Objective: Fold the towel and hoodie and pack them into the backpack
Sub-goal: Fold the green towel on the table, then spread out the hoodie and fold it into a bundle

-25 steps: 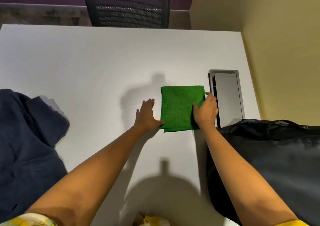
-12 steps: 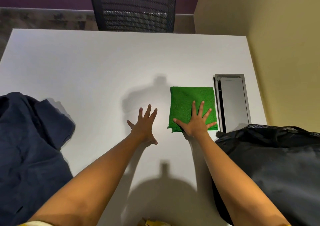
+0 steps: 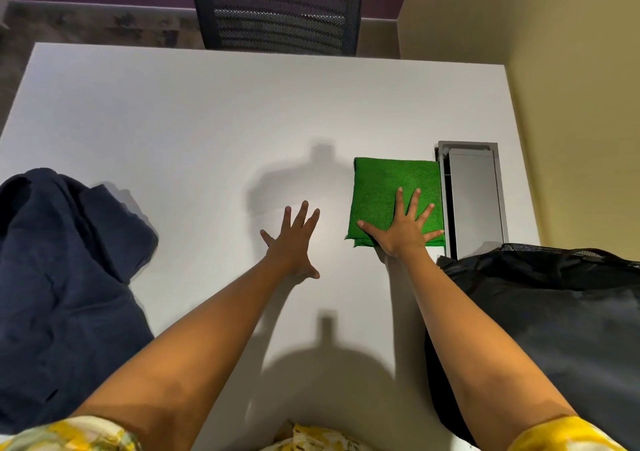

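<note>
A green towel (image 3: 381, 187), folded into a small rectangle, lies on the white table (image 3: 194, 132) right of centre. My right hand (image 3: 405, 229) rests flat on the towel's near half, fingers spread. My left hand (image 3: 294, 243) is open with fingers apart on the bare table, a little left of the towel and not touching it. A dark navy hoodie (image 3: 65, 284) lies crumpled at the table's left edge. The black backpack (image 3: 554, 319) sits at the near right, just behind my right forearm.
A grey cable hatch (image 3: 474, 201) is set into the table directly right of the towel. A black mesh chair (image 3: 280, 7) stands behind the far edge. A yellow-beige wall (image 3: 571, 87) borders the right side.
My left hand let go of the towel's left edge and moved off onto the table. My right hand went from gripping the towel's right edge to lying flat on top of it.
</note>
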`<state>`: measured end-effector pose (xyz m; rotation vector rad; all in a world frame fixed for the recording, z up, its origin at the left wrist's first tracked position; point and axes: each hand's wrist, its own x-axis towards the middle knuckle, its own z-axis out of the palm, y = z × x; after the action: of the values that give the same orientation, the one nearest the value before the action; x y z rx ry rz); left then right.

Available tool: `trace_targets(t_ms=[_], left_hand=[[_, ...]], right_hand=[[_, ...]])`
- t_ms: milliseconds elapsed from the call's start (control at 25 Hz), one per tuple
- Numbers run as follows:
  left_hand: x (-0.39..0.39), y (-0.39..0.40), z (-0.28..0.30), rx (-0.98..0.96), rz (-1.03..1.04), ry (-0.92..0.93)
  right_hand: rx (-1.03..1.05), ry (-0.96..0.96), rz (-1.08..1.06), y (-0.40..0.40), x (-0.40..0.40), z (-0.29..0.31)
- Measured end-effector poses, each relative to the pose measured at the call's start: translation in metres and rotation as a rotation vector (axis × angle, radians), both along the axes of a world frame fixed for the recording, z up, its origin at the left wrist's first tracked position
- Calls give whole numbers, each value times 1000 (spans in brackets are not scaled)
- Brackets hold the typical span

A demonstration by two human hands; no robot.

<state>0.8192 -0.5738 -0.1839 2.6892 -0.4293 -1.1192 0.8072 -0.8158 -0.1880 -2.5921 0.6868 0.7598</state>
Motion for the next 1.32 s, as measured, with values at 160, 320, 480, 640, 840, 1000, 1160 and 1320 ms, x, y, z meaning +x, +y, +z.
trace_targets(t_ms=[160,320,480,640,840,1000,1160,1320], left_hand=[[-6,15,5,-9,-30,-1],[-24,34,10,-29,-8,73],[-57,56,16,-83,94,81],[-86,100,19,-31,156,25],[-118,178,31,-74,457,-194],[-150,234,40,-99,602,-334],[-192,287,45,16,561,-481],[-224,322,45,218,461,-417]], right_hand=[[-37,-73,-10,9,-7,0],[-70,-288,41,37,-38,-5],[-25,-400,136,75,-69,2],[19,-496,210,114,-91,15],[131,-462,325,170,-97,27],[235,-459,414,222,-101,36],[303,-430,543,278,-114,43],[335,-279,761,321,-128,43]])
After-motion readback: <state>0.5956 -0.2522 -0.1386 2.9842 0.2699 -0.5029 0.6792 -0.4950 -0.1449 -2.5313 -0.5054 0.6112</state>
